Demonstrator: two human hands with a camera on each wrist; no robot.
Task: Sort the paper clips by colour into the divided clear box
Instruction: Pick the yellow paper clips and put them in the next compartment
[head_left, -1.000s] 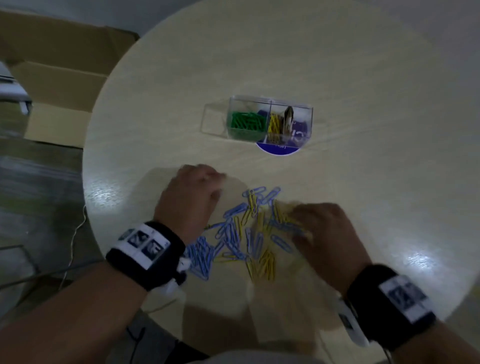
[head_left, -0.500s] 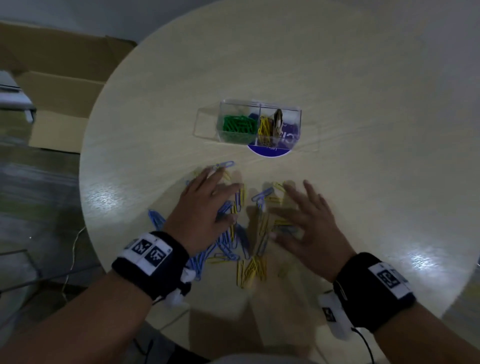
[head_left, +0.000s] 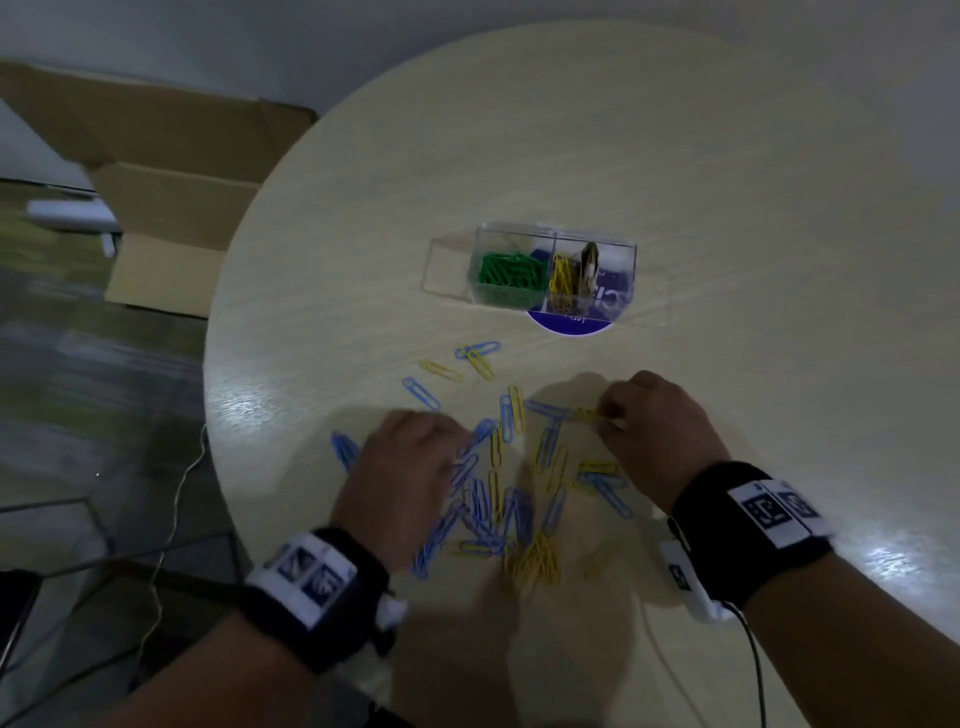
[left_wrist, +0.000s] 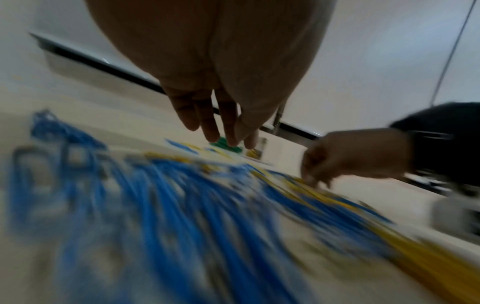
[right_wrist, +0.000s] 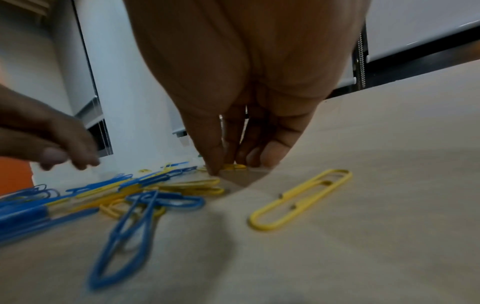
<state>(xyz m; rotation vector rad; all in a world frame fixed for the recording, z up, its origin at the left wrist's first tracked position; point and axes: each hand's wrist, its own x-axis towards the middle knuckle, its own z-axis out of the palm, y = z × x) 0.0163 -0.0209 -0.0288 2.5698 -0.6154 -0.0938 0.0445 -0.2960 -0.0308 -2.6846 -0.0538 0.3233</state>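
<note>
Blue and yellow paper clips lie mixed on the round table, with a yellow heap at the near side. My right hand pinches a yellow clip at the pile's right edge. My left hand hovers over the blue clips, fingers hanging loosely and holding nothing. The divided clear box stands further back. Its left compartment holds green clips and its middle one holds yellow clips.
A dark clip-like thing stands in the box beside the yellow clips. A blue round disc lies under the box. Stray clips lie between pile and box. An open cardboard box sits on the floor beyond the table's left edge.
Both hands lay spread flat on the pile half a second ago. Now their fingers are drawn in, and the right hand pinches a yellow clip. Some clips lie scattered closer to the box.
</note>
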